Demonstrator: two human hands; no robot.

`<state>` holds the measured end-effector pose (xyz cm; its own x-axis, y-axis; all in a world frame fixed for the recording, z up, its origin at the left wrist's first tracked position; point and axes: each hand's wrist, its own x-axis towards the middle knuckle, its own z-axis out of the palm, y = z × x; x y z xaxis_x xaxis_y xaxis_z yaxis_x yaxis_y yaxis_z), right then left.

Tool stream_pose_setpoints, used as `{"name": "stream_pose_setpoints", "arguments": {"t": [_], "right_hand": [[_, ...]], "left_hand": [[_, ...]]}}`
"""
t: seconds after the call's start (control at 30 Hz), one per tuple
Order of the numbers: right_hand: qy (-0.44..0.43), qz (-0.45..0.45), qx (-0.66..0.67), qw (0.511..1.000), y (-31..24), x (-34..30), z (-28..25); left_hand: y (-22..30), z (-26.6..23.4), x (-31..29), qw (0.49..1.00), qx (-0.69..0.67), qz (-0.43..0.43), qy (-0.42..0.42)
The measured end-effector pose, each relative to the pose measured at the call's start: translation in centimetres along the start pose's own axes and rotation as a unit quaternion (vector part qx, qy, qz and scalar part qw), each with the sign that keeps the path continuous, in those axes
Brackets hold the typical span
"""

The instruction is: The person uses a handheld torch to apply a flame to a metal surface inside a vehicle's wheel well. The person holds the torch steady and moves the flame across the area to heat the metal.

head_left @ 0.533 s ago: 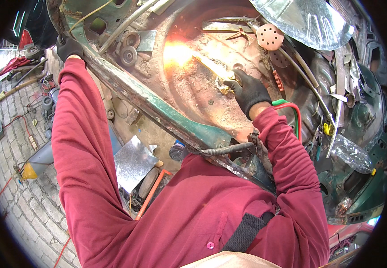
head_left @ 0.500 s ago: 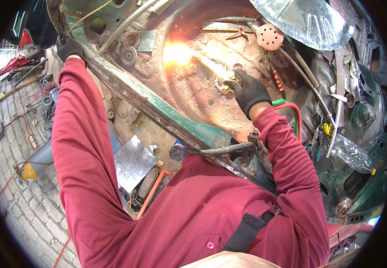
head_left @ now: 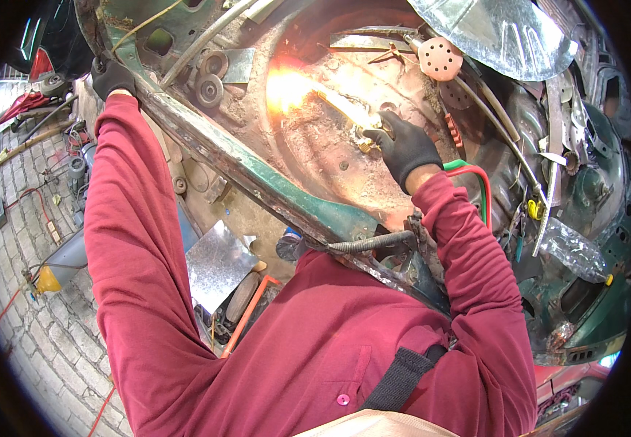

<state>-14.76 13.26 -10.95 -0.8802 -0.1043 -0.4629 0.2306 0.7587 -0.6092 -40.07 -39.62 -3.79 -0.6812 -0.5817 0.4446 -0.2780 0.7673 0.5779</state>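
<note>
My right hand, in a black glove, is closed around a brass gas torch. Its lit tip points up and left, and a bright orange flame glows against the rusty floor pan of a car body. Red and green hoses run near my right wrist. Far to the left, my left hand, also gloved in black, grips the green, worn edge of the car body; its fingertips are partly hidden.
Round discs and a perforated sanding disc lie in the body. A large metal sheet leans at the far right, above a plastic bottle. Below the edge lies a shiny metal sheet. A grey cylinder rests on the paving.
The flame's glow has shifted shape slightly and looks a little more orange. Both hands and the torch stay in nearly the same place.
</note>
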Motion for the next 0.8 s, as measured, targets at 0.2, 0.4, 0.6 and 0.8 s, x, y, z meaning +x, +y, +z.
{"name": "stream_pose_setpoints", "arguments": {"t": [0.2, 0.4, 0.6, 0.8], "right_hand": [[-0.015, -0.004, 0.003, 1.0, 0.3, 0.1, 0.2], [0.0, -0.01, -0.006, 1.0, 0.9, 0.1, 1.0], [-0.004, -0.016, -0.007, 1.0, 0.6, 0.2, 0.7], [-0.024, 0.002, -0.015, 1.0, -0.1, 0.2, 0.0]], "left_hand": [[-0.5, -0.4, 0.5, 0.999, 0.023, 0.027, 0.007], [0.4, -0.8, -0.2, 1.0, 0.02, 0.02, 0.001], [-0.9, -0.9, 0.7, 0.998, 0.045, 0.043, 0.007], [-1.3, -0.7, 1.3, 1.0, -0.002, 0.017, -0.015]]}}
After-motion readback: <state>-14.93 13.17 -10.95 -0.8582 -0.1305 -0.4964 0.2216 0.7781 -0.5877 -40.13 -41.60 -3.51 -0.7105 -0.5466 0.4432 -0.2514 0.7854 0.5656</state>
